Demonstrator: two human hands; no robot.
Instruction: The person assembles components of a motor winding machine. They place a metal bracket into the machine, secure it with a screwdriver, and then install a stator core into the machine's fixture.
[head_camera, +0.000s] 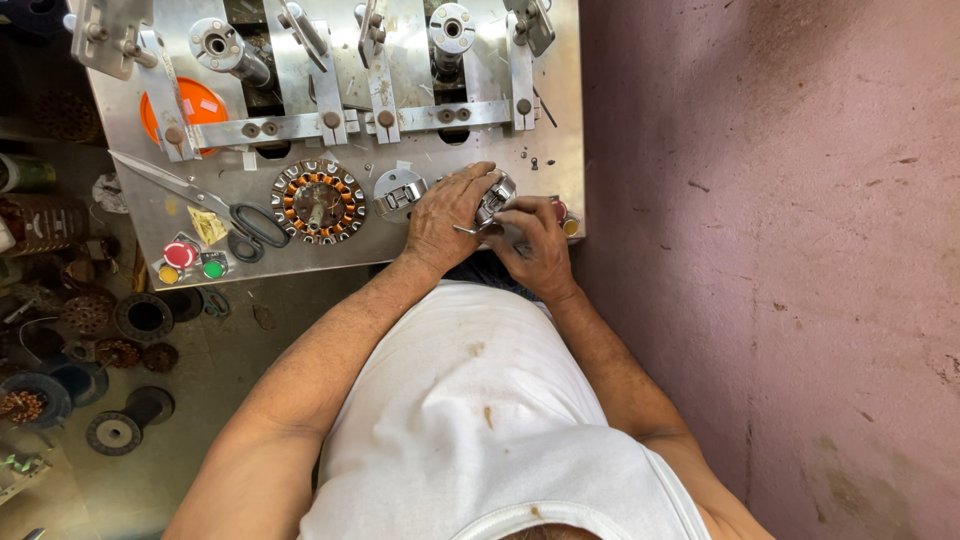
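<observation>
My left hand (446, 212) and my right hand (538, 245) meet at the front right of a steel machine panel (260, 180). Between them is a small shiny metal part (495, 197); the left hand's fingers curl over it and the right hand's fingertips pinch its lower side. To the left lies a round motor stator (318, 201) with copper windings. A round metal fixture (400, 192) sits between the stator and my left hand.
Black-handled scissors (215, 205) lie on the panel's left. Red, yellow and green push buttons (188, 261) sit at the front left corner, further buttons (564, 218) by my right hand. Spindles and clamps (330, 50) rise at the back. Spools and stators (110, 340) litter the floor left. A pink wall (780, 250) stands right.
</observation>
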